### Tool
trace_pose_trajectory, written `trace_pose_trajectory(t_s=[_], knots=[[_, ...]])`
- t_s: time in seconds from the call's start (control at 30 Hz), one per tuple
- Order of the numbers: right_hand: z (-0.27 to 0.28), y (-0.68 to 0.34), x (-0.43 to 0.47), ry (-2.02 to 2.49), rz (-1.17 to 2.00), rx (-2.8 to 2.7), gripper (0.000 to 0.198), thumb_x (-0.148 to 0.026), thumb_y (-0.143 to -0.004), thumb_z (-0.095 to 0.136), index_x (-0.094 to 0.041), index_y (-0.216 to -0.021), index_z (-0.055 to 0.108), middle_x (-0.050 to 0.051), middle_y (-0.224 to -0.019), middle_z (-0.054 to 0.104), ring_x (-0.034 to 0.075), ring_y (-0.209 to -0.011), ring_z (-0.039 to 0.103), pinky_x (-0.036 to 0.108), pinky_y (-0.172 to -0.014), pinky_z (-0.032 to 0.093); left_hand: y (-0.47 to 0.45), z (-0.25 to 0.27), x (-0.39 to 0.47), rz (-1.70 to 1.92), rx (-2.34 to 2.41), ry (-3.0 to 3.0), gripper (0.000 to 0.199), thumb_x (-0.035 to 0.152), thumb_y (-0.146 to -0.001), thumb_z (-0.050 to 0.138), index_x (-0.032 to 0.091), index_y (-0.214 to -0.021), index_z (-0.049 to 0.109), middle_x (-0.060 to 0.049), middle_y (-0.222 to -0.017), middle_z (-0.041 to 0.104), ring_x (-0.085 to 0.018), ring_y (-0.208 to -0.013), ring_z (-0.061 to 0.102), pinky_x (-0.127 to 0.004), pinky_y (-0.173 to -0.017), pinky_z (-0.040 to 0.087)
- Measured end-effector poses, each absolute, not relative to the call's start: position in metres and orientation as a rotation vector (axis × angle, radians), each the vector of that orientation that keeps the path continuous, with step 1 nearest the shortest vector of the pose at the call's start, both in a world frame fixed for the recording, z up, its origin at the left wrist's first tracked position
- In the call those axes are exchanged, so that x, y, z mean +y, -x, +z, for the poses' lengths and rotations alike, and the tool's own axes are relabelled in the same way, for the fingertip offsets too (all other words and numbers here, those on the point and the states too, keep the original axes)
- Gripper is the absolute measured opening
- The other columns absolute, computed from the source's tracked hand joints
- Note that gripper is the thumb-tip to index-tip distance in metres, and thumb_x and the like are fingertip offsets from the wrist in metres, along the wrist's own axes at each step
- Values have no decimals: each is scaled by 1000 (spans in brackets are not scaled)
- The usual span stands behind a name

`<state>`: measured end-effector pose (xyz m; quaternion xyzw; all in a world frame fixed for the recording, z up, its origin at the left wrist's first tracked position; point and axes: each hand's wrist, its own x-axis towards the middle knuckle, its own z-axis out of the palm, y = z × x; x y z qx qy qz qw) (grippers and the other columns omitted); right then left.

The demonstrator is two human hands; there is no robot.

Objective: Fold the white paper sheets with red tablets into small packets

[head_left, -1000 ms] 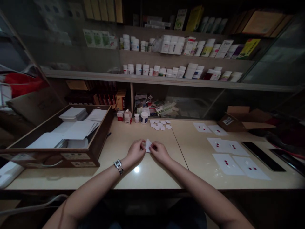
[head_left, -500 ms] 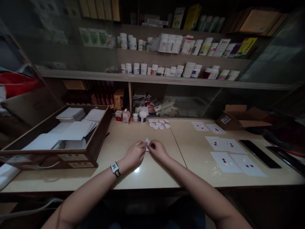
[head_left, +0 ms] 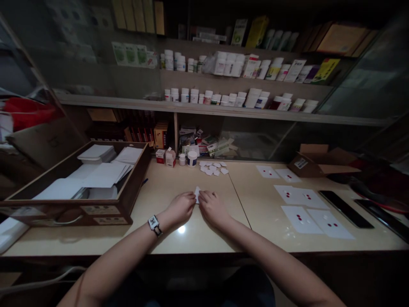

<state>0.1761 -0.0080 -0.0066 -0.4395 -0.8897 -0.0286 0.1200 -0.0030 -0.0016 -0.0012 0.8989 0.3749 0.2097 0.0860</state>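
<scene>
Between my hands, low over the middle of the counter, is a small folded white paper. My left hand grips its left side with the fingers bent together. From the right, my right hand closes on the other edge, its fingers curled over the paper. Behind them lies a group of small folded paper packets. To the right, several flat paper sheets carry red and white pills. Whether the paper in my hands holds anything is hidden.
At left stands a wooden drawer with stacks of white paper. A white jar, a small bottle and small boxes line the back. A black phone and an open cardboard box are at right. Shelves hold medicine bottles.
My right hand has turned over the paper, its fingers now reaching forward along the edge. My left hand keeps its hold. The view has shifted slightly.
</scene>
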Motion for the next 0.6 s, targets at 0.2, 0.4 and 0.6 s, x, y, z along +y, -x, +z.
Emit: trace_pose_trajectory(t_s=[0.2,0.4,0.6], knots=[[-9,-186,-30,1314,29,-2708,59,-45,-92,42,-8,-138,41,21,-141,41,32,-133,34,57,-107,19,3,6,-4,601,1131,-2642,25,10,-82,46,16,-95,67,-10,-103,68,-22,-109,57,-36,-99,44],[-1,-192,-32,1372,154,-2706,62,-48,-92,38,-7,-138,40,23,-141,40,33,-136,29,62,-107,16,5,2,-5,574,1165,-2620,27,13,-84,45,18,-99,66,-10,-108,66,-21,-108,57,-36,-96,45],[5,-189,-35,1511,120,-2618,53,-41,-95,36,-7,-133,48,23,-137,45,30,-134,33,60,-108,15,2,7,-8,547,1169,-2649,23,13,-84,44,18,-92,65,-9,-92,67,-22,-93,59,-34,-86,48]])
